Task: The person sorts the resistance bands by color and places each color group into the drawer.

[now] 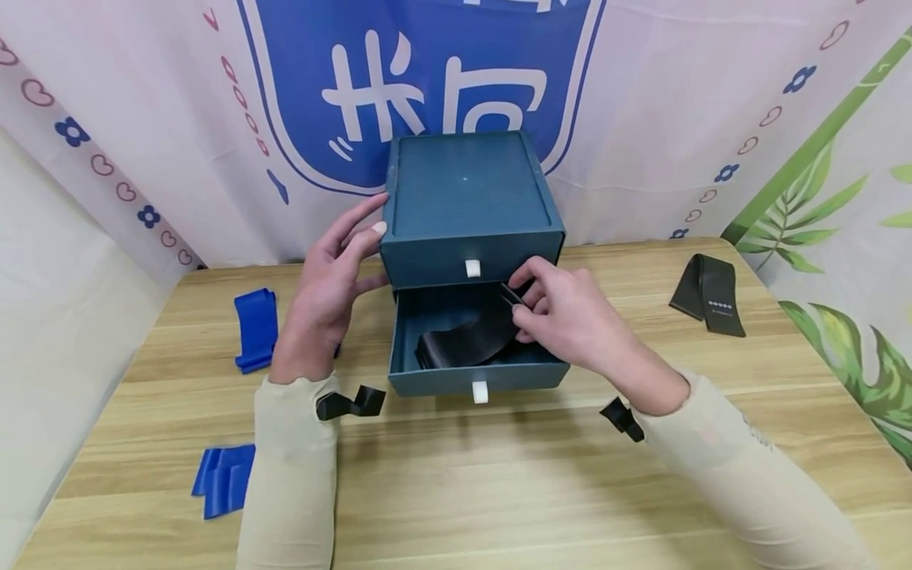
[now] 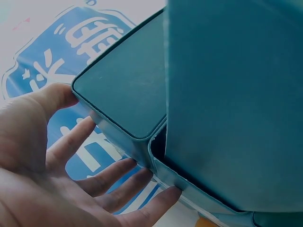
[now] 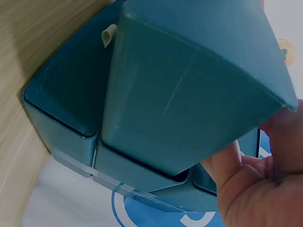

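A dark teal drawer box point(image 1: 463, 190) stands on the table with its lower drawer point(image 1: 420, 384) pulled out. Inside that drawer lies a flat black resistance band point(image 1: 459, 340), partly folded. My right hand point(image 1: 566, 317) reaches over the drawer's right side and pinches one end of this band between thumb and fingers. Spread fingers of my left hand point(image 1: 321, 289) rest against the box's left side. The left wrist view has these fingers point(image 2: 71, 142) along the box's edge. In the right wrist view, the drawer wall point(image 3: 189, 90) hides the band and the right fingertips.
Two folded blue bands point(image 1: 256, 328) point(image 1: 226, 479) lie on the wooden table point(image 1: 463, 491) at the left. Another black band point(image 1: 711, 297) with small print lies folded at the far right. A printed cloth point(image 1: 641, 103) hangs close behind the box.
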`<state>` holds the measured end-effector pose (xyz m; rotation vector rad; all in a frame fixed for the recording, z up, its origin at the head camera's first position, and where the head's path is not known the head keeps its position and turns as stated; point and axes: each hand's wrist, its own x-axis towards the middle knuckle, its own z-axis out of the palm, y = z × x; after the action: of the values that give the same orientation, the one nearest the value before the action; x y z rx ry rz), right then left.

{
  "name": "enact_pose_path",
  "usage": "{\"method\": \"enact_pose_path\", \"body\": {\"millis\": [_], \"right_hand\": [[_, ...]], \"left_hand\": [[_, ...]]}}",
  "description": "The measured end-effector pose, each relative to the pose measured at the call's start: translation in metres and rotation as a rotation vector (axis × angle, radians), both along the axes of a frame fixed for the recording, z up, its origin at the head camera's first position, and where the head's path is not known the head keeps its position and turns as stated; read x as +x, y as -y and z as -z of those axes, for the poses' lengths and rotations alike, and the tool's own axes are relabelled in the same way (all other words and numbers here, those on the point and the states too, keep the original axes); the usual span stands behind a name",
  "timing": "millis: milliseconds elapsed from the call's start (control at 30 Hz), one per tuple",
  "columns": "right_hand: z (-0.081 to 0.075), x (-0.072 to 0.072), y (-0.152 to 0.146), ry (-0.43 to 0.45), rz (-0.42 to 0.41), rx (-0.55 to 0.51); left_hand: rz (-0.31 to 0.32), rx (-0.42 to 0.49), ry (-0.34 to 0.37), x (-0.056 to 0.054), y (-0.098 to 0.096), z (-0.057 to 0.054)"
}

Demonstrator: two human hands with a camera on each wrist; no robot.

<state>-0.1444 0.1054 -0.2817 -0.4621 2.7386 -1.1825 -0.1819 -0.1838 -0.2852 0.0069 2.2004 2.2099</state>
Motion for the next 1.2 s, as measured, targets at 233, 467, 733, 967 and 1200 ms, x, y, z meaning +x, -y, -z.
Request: {"method": "enact_pose_path", "body": {"millis": [233,467,733,967,1200], "right_hand": [[0.000,0.001,0.000,-0.060,-0.012,0.074],[-0.009,0.005,-0.010,-0.070,0.006,0.054],[-0.006,0.011,-0.063,0.039,0.044,-0.193],[0.022,-0.009,-0.125,0.027,0.176,-0.356],[0.049,-0.026,-0.195,0.091,0.310,-0.132]], "left_hand": [[0.008,0.013,-0.005,0.000,0.001,0.001],[-0.005,0.013,-0.003,0.001,0.003,0.001],[0.004,-0.005,-0.021,0.000,0.001,0.001],[0.000,0.001,-0.026,0.001,0.003,-0.003],[-0.004,-0.010,-0.015,0.002,0.000,0.000]]}}
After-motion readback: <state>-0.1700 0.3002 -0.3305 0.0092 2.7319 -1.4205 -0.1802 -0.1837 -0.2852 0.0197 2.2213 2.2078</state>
